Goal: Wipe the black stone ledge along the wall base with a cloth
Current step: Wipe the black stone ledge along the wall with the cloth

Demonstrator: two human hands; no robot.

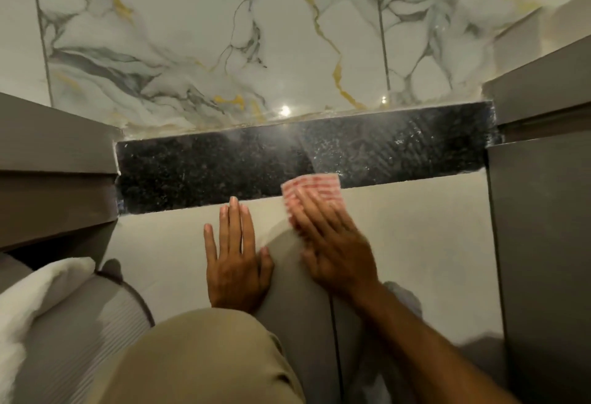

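A black speckled stone ledge (224,164) runs left to right along the base of the marble-look wall. A red-and-white checked cloth (311,187) lies over its near edge, right of the middle. My right hand (332,240) presses flat on the cloth, fingers spread over it and blurred by motion. To the left of it, my left hand (236,263) rests flat on the pale floor tile just below the ledge, fingers apart and holding nothing. Its middle fingertip reaches the ledge's near edge.
Grey cabinet bodies stand at both ends of the ledge, one on the left (54,180) and one on the right (543,227). A white towel (35,301) lies at the lower left. My knee in beige trousers (198,359) fills the bottom centre.
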